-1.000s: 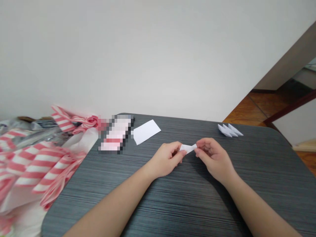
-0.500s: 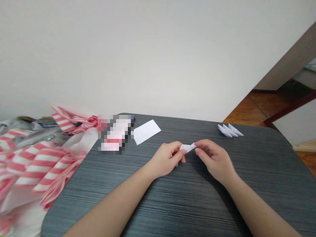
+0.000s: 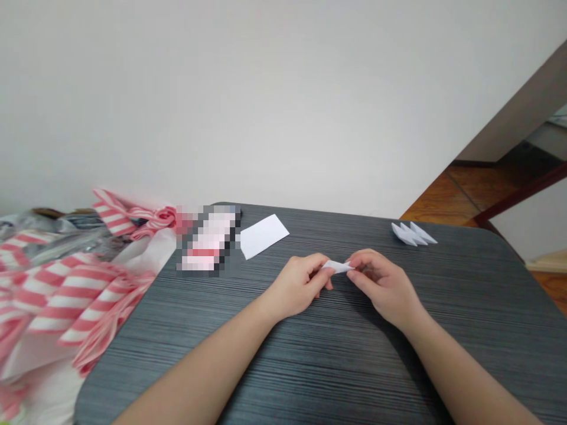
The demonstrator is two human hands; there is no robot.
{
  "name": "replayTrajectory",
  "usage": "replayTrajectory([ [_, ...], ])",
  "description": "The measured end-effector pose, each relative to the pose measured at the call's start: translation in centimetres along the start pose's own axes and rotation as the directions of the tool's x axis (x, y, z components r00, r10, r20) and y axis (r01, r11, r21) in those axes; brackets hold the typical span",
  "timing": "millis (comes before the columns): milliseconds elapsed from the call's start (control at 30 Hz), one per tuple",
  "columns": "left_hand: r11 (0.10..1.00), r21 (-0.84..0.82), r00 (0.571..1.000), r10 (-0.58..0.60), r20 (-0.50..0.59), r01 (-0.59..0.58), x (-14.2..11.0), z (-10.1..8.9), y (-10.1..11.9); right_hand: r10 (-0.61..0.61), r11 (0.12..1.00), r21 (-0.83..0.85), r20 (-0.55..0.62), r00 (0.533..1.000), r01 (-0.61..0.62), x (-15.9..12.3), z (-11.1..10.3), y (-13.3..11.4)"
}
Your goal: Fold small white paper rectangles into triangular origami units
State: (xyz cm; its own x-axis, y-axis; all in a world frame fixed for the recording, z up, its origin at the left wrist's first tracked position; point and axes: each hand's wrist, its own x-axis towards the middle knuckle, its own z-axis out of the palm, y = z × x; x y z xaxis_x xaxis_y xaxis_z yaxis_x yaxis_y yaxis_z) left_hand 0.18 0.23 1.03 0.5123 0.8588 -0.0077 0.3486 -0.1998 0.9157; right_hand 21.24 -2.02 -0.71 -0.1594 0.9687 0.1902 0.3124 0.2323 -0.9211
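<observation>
Between my two hands is a small folded piece of white paper (image 3: 337, 267), held just above the table. My left hand (image 3: 302, 284) pinches its left end between thumb and fingers. At the other end, the thumb and forefinger of my right hand (image 3: 384, 285) close on the paper's tip. The fingers cover both ends, so only the middle of the fold shows. A flat white sheet of paper (image 3: 264, 236) lies beyond my left hand. Several folded white paper pieces (image 3: 413, 234), pointed and set side by side, rest toward the back right.
The dark, wood-grained table (image 3: 283, 366) stands against a pale wall (image 3: 283, 106). A blurred-out phone (image 3: 209, 239) lies at its back left. Red-and-white striped cloth (image 3: 84, 289) is heaped beside the table's left edge. Wooden flooring (image 3: 436, 198) shows past the right corner.
The right end of the folded paper has come down flatter, and my right thumb and forefinger have closed in on it. My left hand has hardly moved.
</observation>
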Motion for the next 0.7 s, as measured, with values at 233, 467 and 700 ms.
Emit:
replayTrajectory([
  [233,0.999,0.027,0.999,0.027,-0.018,-0.027,0.00,0.10,-0.17,0.025,1.000,-0.007,0.001,1.000,-0.025,0.04,0.12,-0.01],
  [467,0.987,0.140,0.996,0.088,-0.029,-0.083,-0.05,0.14,-0.55,0.028,0.997,-0.071,-0.003,1.000,-0.028,0.17,0.20,0.02],
  [700,0.961,0.245,0.990,0.139,-0.018,-0.130,0.01,0.13,-0.71,0.017,0.997,-0.081,0.008,1.000,-0.017,0.16,0.19,0.06],
])
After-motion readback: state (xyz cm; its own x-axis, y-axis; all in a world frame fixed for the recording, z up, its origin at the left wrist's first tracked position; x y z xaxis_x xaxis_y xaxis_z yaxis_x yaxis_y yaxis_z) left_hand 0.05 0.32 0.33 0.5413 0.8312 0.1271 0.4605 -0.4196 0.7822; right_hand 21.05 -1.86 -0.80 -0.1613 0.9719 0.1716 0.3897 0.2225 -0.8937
